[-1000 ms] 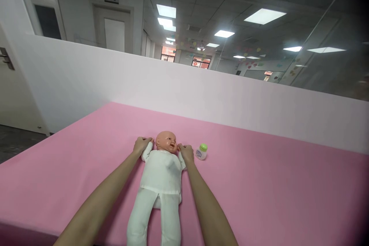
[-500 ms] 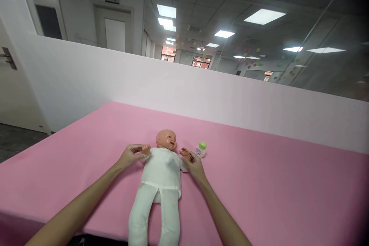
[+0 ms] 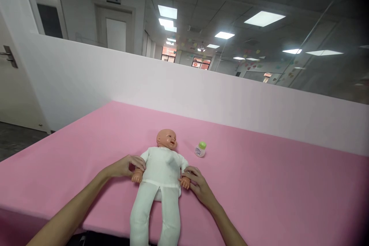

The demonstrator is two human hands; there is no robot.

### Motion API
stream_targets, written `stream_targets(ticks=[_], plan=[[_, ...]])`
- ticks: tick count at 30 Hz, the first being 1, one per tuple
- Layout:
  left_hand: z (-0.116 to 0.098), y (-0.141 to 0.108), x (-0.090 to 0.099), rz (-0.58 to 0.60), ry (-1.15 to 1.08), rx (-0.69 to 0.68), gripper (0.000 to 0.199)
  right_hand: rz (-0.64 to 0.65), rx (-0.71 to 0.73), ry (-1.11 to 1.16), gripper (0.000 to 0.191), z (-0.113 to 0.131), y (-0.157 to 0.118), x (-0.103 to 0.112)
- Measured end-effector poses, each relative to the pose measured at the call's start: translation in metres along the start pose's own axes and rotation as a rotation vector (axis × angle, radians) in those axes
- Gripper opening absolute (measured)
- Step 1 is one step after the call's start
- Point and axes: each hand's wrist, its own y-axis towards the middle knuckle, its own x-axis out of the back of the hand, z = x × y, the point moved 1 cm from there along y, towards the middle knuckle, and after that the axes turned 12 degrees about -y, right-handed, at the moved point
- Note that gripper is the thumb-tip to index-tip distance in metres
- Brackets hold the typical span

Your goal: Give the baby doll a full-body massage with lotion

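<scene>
A baby doll point(image 3: 163, 167) in white clothes lies face up on the pink table point(image 3: 259, 184), its head turned to the right. Its two arms point down beside the body. My left hand point(image 3: 130, 165) grips the doll's arm at the left of the view, just above the doll's hand. On the other side, my right hand point(image 3: 199, 185) has its fingers around the doll's other wrist. A small clear jar with a green lid point(image 3: 200, 149) stands to the right of the doll's head.
Behind the table runs a low white wall point(image 3: 184, 88) with glass above it. A door with a handle point(image 3: 10, 57) is at the far left. The table's front edge passes under the doll's legs.
Both of the doll's arms, raised beside its shoulders before, now point down along its body. My hands have moved down with them and a little outward.
</scene>
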Motion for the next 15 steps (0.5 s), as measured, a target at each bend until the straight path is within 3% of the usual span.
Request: stream_targets(ticks=[3, 6, 9, 12, 15], plan=[[0.0, 0.002, 0.002, -0.12, -0.071, 0.021, 0.031, -0.153, -0.118, 0.123, 0.027, -0.001, 0.005, -0.002], [-0.001, 0.018, 0.007, -0.411, -0.262, -0.018, 0.031, -0.361, -0.273, 0.297, 0.039, 0.002, 0.028, -0.006], [-0.001, 0.051, 0.009, -0.676, -0.437, -0.091, 0.041, -0.536, -0.354, 0.403, 0.049, 0.004, 0.063, -0.01], [0.01, 0.087, 0.008, -0.88, -0.502, -0.041, 0.058, -0.595, -0.368, 0.387, 0.052, 0.0, 0.099, -0.017], [0.03, 0.111, 0.006, -1.049, -0.407, 0.106, 0.056, -0.554, -0.484, 0.295, 0.056, -0.016, 0.122, -0.028]])
